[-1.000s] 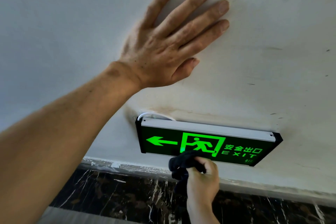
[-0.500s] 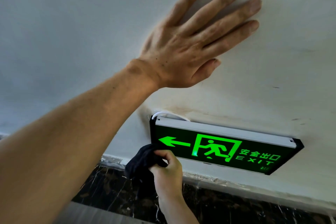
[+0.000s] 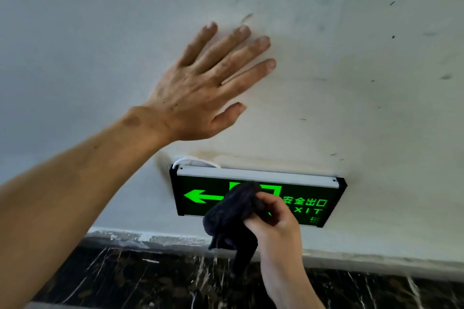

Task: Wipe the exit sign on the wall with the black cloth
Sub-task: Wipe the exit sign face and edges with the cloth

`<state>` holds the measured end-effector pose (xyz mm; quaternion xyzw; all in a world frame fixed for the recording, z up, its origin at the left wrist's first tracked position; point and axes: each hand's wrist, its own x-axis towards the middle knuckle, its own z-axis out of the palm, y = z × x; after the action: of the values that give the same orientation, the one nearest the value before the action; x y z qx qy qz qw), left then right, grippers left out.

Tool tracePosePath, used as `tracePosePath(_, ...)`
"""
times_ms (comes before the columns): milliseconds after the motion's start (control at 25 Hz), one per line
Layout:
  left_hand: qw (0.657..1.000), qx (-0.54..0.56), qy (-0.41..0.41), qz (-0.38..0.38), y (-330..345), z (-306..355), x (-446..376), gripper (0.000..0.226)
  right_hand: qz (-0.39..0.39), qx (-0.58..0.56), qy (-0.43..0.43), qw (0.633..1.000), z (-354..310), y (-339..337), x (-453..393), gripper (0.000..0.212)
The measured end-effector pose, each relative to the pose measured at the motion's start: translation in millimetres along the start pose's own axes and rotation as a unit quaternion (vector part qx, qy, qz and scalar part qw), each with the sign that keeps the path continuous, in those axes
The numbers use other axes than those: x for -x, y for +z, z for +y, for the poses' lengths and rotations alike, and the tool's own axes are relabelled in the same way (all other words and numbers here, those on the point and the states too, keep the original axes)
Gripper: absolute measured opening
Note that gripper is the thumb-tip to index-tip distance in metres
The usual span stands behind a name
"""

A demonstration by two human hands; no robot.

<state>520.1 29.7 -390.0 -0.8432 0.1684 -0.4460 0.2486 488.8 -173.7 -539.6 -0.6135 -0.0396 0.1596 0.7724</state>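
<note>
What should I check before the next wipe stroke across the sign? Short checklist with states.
1. Black cloth gripped in the right hand: ok, fingers closed on it.
2. Cloth on the exit sign face: ok, bunched over the middle pictogram.
3. Left hand out of the wipe path: ok, spread flat on the wall above the sign.
4. Stroke room: ok, arrow side and EXIT text side both uncovered.
5. Hanging cloth tail snagging: ok, it hangs below the sign's lower edge.
6. Sign mounting firm: cannot tell; a white cable loops at the top left corner.
</note>
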Motion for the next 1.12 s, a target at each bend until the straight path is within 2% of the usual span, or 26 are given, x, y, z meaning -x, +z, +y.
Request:
tracePosePath(80,0.998,0.054,-0.008,0.002,-9,16,1,0.060,-0.019,-0.004,-0.029,0.999,-18,-13,-1,0.027)
tracePosePath(160,0.988,0.145,-0.055,0.008,-19,38,7,0.054,-0.041,-0.009,-0.061,0.997,-32,-26,-5,0.032)
tracePosePath(200,0.972,0.207,-0.106,0.009,-22,52,13,0.051,-0.053,-0.010,-0.078,0.995,-39,-31,-8,0.034)
tracePosePath(240,0.942,0.288,-0.175,0.008,-26,67,20,0.048,-0.065,-0.014,-0.093,0.993,-44,-35,-10,0.033)
tracePosePath(280,0.889,0.379,-0.256,-0.004,-29,80,26,0.045,-0.076,-0.018,-0.102,0.992,-48,-38,-12,0.030)
tracePosePath(360,0.734,0.556,-0.387,-0.047,-31,101,39,0.041,-0.090,-0.019,-0.110,0.990,-50,-43,-17,0.029)
tracePosePath(400,0.665,0.615,-0.420,-0.064,-29,107,46,0.038,-0.096,-0.021,-0.113,0.989,-49,-45,-19,0.031)
tracePosePath(520,0.536,0.700,-0.458,-0.119,-21,115,66,0.037,-0.124,-0.058,-0.110,0.985,-43,-48,-23,0.040)
tracePosePath(600,0.454,0.745,-0.468,-0.137,-18,125,78,0.040,-0.147,-0.085,-0.101,0.980,-37,-47,-20,0.036)
tracePosePath(680,0.394,0.783,-0.462,-0.138,-16,136,87,0.042,-0.164,-0.095,-0.090,0.978,-33,-45,-18,0.030)
tracePosePath(800,0.356,0.805,-0.459,-0.123,-19,148,98,0.044,-0.159,-0.078,-0.105,0.979,-26,-40,-14,0.033)
tracePosePath(920,0.330,0.814,-0.463,-0.119,-25,151,102,0.047,-0.117,-0.009,-0.153,0.981,-23,-34,-9,0.034)
tracePosePath(1000,0.339,0.806,-0.471,-0.117,-26,152,104,0.045,-0.104,0.046,-0.181,0.977,-23,-29,-8,0.034)
tracePosePath(1120,0.354,0.785,-0.500,-0.087,-26,152,105,0.040,-0.125,0.080,-0.187,0.971,-28,-24,-10,0.027)
